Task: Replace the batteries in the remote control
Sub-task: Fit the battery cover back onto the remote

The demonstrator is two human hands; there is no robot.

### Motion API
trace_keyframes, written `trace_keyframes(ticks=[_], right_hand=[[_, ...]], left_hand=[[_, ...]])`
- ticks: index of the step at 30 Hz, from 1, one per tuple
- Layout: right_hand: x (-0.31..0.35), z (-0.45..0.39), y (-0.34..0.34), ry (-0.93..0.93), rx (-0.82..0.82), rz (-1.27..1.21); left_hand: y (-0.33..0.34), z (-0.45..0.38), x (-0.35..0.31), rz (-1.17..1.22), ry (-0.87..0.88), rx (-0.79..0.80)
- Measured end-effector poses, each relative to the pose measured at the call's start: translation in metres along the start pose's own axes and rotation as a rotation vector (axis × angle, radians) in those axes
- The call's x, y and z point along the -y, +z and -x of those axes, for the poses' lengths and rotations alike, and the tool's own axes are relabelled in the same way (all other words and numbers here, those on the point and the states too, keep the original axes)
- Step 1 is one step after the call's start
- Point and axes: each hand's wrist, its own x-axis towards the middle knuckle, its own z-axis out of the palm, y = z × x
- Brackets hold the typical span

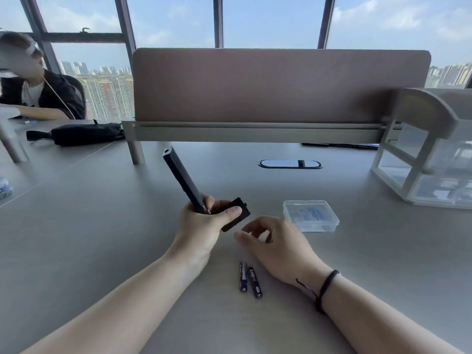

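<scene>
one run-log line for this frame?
left hand: holds remote control plus battery cover | right hand: empty, open | two batteries: on desk

Long slim black plastic remote control (181, 178) is standing tilted, top end leaning up and to the left, lower end gripped. Flat black battery cover (236, 214) is sitting detached beside its base. Two dark blue cylindrical batteries (250, 280) are lying side by side, touching, on the grey table.
</scene>
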Motion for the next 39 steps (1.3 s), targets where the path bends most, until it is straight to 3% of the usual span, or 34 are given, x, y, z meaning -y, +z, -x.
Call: trace_keyframes(ticks=[9, 12, 20, 27, 39], right_hand=[[-0.003, 0.002, -0.007, -0.048, -0.065, -0.242], [-0.003, 0.001, -0.009, -0.054, -0.057, -0.424], [-0.005, 0.001, -0.013, -0.012, 0.026, -0.820], [-0.005, 0.003, -0.009, -0.116, 0.121, -0.740], [-0.011, -0.002, -0.005, -0.102, -0.068, -0.633]], left_hand=[[0.005, 0.010, -0.007, 0.235, -0.087, 0.179], [0.006, 0.012, -0.011, 0.314, -0.163, 0.247], [0.007, 0.009, -0.005, 0.184, -0.133, 0.209], [0.005, 0.011, -0.003, 0.053, -0.060, 0.296], [0.003, 0.010, -0.006, -0.016, -0.001, 0.392]])
